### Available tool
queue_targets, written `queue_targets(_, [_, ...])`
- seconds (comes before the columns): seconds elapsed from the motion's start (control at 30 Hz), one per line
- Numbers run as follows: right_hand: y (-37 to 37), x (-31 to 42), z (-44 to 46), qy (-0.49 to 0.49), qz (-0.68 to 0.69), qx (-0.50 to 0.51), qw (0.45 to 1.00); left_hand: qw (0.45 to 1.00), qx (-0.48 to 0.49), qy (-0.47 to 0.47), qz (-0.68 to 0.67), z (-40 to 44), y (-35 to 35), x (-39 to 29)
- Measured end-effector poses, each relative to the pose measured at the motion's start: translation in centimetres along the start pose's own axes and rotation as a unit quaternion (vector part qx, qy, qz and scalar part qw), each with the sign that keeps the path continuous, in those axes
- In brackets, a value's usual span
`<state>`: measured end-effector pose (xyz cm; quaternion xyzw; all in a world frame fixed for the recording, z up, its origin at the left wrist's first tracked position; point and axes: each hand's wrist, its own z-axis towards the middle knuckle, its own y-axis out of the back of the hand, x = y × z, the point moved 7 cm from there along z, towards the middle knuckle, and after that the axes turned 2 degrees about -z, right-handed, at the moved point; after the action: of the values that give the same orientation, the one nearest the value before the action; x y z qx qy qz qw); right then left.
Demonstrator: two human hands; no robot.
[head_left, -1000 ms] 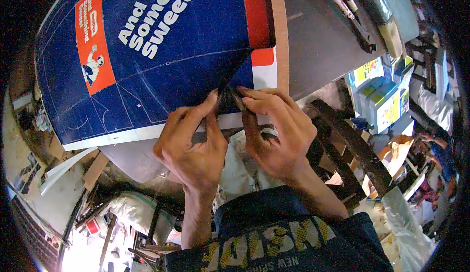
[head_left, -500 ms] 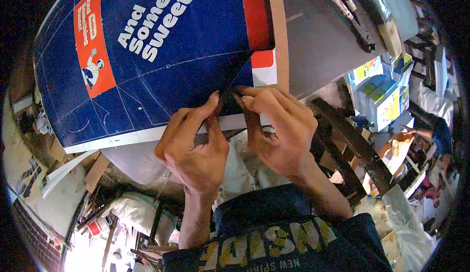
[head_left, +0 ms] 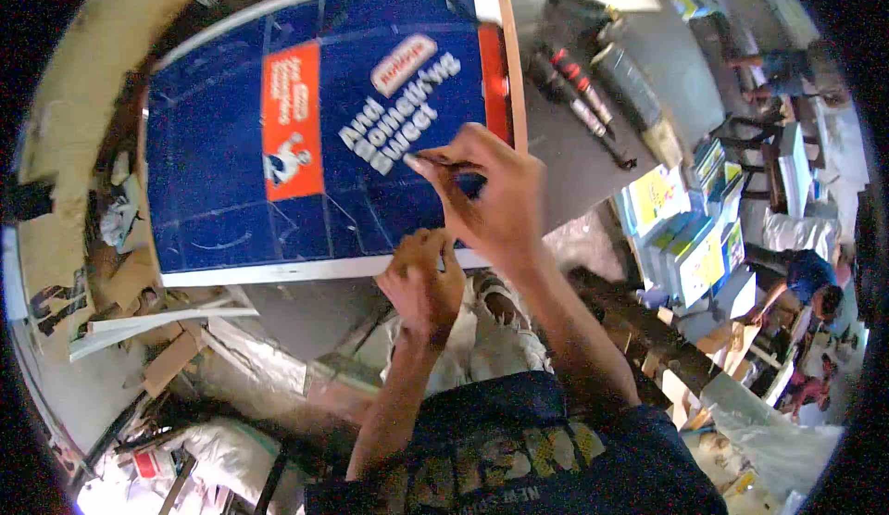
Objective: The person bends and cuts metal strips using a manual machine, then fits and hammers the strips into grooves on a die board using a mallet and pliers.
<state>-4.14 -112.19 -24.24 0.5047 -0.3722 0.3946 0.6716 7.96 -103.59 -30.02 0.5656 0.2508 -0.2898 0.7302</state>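
- Counter (head_left: 574, 182): carries the printed sheet (head_left: 356, 214).
- Right hand (head_left: 495, 195): now lifted off the near edge, above the sheet; fingers together, contents unclear.
- Left hand (head_left: 421, 283): alone at that edge; finger closure cannot be determined.

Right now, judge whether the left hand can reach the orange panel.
Probably yes: only blue sheet lies between the left hand and the orange panel; the right hand is off that path.

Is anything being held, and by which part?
Can't tell: the right hand seems to pinch something dark, too blurred to name; the left hand is at the blue sheet's near edge, grip unclear.
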Motion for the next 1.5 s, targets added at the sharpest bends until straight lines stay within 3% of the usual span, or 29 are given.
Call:
queue_targets(0.03, [-1.3, -1.4, 1.2, -0.076, -0.06, 0.121, 0.988, 1.0, -0.006, -0.005, 0.005, -0.1, -0.2, 0.0])
queue_targets(0.13, [1.1, 1.4, 3.2, 0.111, -0.261, 0.092, 0.954, 0.999, 0.038, 0.008, 0.01, 0.3, -0.2, -0.4])
queue_targets(0.2, [2.0, 1.2, 3.9, 0.207, -0.314, 0.316, 0.871, 0.999, 0.045, 0.004, -0.014, 1.4, 1.1, -1.2])
queue_targets(0.23, [3.0, 0.1, 4.6, 0.218, -0.312, 0.316, 0.869, 0.996, 0.076, 0.005, -0.034, 1.5, 1.2, -1.5])
queue_targets(0.33, [2.2, -4.6, 3.2, 0.391, -0.356, 0.483, 0.698, 0.998, 0.055, 0.021, -0.018, 1.6, 1.8, -1.9])
queue_targets(0.43, [1.7, -4.8, 2.9, 0.433, -0.241, 0.543, 0.678, 0.994, 0.052, 0.077, 0.055, 0.2, 0.5, -1.7])
queue_targets(0.5, [1.4, -6.1, 2.8, 0.469, -0.209, 0.544, 0.664, 0.998, 0.028, 0.016, 0.062, -0.6, 0.6, -2.0])
queue_targets(0.53, [1.7, -5.5, 3.0, 0.482, -0.198, 0.544, 0.657, 0.997, 0.032, 0.031, 0.055, -0.6, 0.5, -1.9])
queue_targets(0.6, [2.5, -5.0, 3.9, 0.424, -0.162, 0.567, 0.687, 0.996, 0.034, 0.049, 0.06, -0.7, 0.3, -1.8])
queue_targets(0.7, [2.4, -6.4, 4.2, 0.468, -0.118, 0.569, 0.666, 0.993, 0.041, 0.072, 0.088, -0.8, 0.0, -2.7])
queue_targets(0.77, [2.3, -7.1, 4.1, 0.48, -0.127, 0.605, 0.622, 0.989, 0.036, 0.082, 0.118, -0.4, 0.2, -3.6])
queue_targets(0.87, [3.0, -9.9, 3.0, 0.561, -0.084, 0.529, 0.631, 0.982, 0.055, 0.041, 0.177, 0.0, 0.4, -5.6])
queue_targets(0.97, [3.3, -10.3, 2.6, 0.613, -0.117, 0.513, 0.59, 0.979, 0.062, 0.065, 0.181, -0.2, 0.1, -6.1])
queue_targets(1.03, [2.9, -7.9, 3.5, 0.616, -0.095, 0.511, 0.592, 0.973, 0.063, 0.077, 0.208, -0.3, -1.0, -4.3])
queue_targets(1.1, [1.3, -8.0, 3.8, 0.523, -0.102, 0.635, 0.56, 0.981, 0.032, 0.104, 0.16, 0.0, -0.3, -3.3])
queue_targets(1.23, [1.5, -8.6, 3.6, 0.583, -0.104, 0.612, 0.524, 0.971, 0.101, 0.134, 0.173, 2.2, 1.5, -5.7])
queue_targets(1.27, [1.6, -7.9, 4.2, 0.584, -0.102, 0.615, 0.52, 0.974, 0.063, 0.122, 0.177, 2.7, 2.2, -6.7])
queue_targets(1.33, [2.3, -3.2, 6.8, 0.581, -0.074, 0.609, 0.534, 0.967, 0.07, 0.126, 0.21, 4.0, 3.9, -9.2])
queue_targets(1.43, [1.8, 2.3, 16.5, 0.464, -0.097, 0.429, 0.769, 0.964, 0.075, 0.129, 0.221, 4.1, 3.9, -9.7])
queue_targets(1.47, [0.9, 2.2, 19.8, 0.415, -0.092, 0.357, 0.832, 0.964, 0.075, 0.152, 0.206, 3.7, 3.3, -8.5])
queue_targets(1.5, [-1.3, -0.3, 22.9, 0.298, -0.182, 0.383, 0.855, 0.964, 0.073, 0.171, 0.191, 3.3, 2.7, -6.7])
